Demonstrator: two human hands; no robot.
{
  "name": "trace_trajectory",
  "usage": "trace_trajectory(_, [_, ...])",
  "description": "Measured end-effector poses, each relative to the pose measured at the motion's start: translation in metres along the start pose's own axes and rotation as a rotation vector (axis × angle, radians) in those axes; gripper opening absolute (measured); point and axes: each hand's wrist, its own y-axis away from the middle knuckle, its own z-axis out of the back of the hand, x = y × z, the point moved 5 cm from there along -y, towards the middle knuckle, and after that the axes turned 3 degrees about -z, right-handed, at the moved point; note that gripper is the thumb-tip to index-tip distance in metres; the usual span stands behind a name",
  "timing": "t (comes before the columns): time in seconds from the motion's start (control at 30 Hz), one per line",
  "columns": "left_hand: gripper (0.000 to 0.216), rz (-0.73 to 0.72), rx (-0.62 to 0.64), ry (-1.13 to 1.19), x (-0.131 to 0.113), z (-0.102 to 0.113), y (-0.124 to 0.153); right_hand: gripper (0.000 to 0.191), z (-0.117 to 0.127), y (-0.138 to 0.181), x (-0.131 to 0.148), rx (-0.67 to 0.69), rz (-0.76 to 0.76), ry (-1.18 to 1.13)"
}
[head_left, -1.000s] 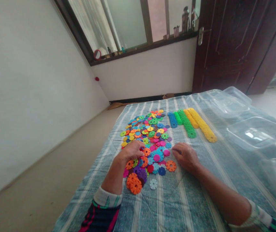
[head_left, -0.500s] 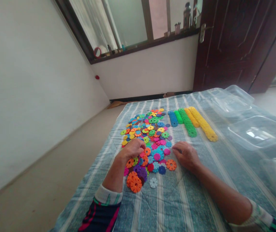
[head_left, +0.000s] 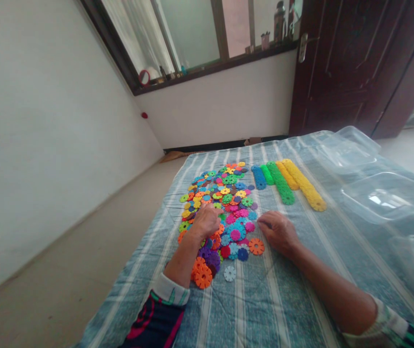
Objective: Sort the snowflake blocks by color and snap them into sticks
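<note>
- Closest, a pale blue notched disc lies alone on the striped cloth, near two overlapping orange notched discs at the near edge of the multicoloured disc pile.
- The right hand rests on the cloth just right of the pile, fingers curled inward; I cannot tell whether they grip anything. A large orange disc lies near it.
- The left hand is over the left part of the pile, fingers bent down among the discs; whether they pinch one is hidden.
- Beyond the right hand lie rows of overlapping discs: a blue row, two green, two yellow.
- Right of these rows, clear plastic containers sit on the cloth.
- Farthest, a dark red door stands beside the windowsill.
</note>
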Motion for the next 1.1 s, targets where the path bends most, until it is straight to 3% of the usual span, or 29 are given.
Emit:
trace_trajectory(0.2, [0.029, -0.002, -0.026, 0.078, 0.006, 0.001, -0.004, 0.021, 0.000, -0.001, 0.000, 0.003, -0.002, 0.014])
trace_trajectory(0.4, [0.011, -0.018, -0.069, 0.356, 0.017, 0.002, -0.005, 0.020, 0.000, -0.002, 0.000, 0.009, -0.020, 0.006])
trace_trajectory(0.57, [0.012, -0.015, -0.092, 0.472, 0.016, 0.015, -0.018, 0.019, -0.001, -0.005, 0.000, 0.007, -0.038, -0.004])
trace_trajectory(0.7, [0.014, -0.066, -0.117, 0.525, -0.010, 0.025, -0.050, 0.019, -0.001, -0.007, 0.001, -0.012, -0.058, -0.031])
trace_trajectory(0.87, [0.014, -0.097, -0.178, 0.556, -0.055, 0.020, -0.100, 0.021, 0.002, -0.009, 0.005, -0.036, -0.075, -0.044])
trace_trajectory(1.1, [0.020, -0.140, -0.260, 0.370, -0.101, 0.016, -0.155, 0.019, 0.001, -0.011, 0.007, -0.023, -0.073, -0.016])
